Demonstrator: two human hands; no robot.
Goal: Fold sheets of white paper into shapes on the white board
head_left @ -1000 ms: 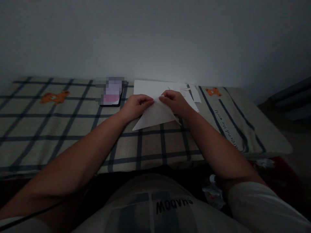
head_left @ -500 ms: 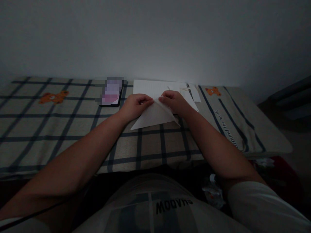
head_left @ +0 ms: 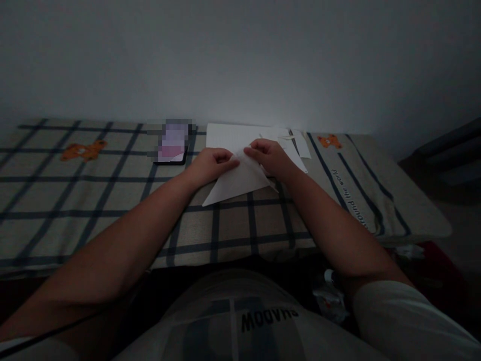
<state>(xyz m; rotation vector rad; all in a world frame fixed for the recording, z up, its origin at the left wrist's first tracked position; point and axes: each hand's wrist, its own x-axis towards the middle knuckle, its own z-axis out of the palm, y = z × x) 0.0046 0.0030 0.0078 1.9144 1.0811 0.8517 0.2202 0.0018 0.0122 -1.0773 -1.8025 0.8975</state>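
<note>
Pinching the paper (head_left: 242, 181) near its peak, the left hand (head_left: 211, 163) grips at eleven o'clock, the right hand (head_left: 269, 155) at one, thumbs closed down. It should handle light and crease easily (edges seem safest to hold). White, roughly triangular, it sits over the cloth (head_left: 236, 228), phone (head_left: 172, 149) at ten o'clock.

Free room over the near cloth (head_left: 233, 220), but a phone (head_left: 173, 143) beside my left hand (head_left: 209, 164), papers (head_left: 233, 134) just beyond.

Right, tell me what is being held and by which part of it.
A white paper, held near its narrow far end by both the left grip and the right grip.
</note>
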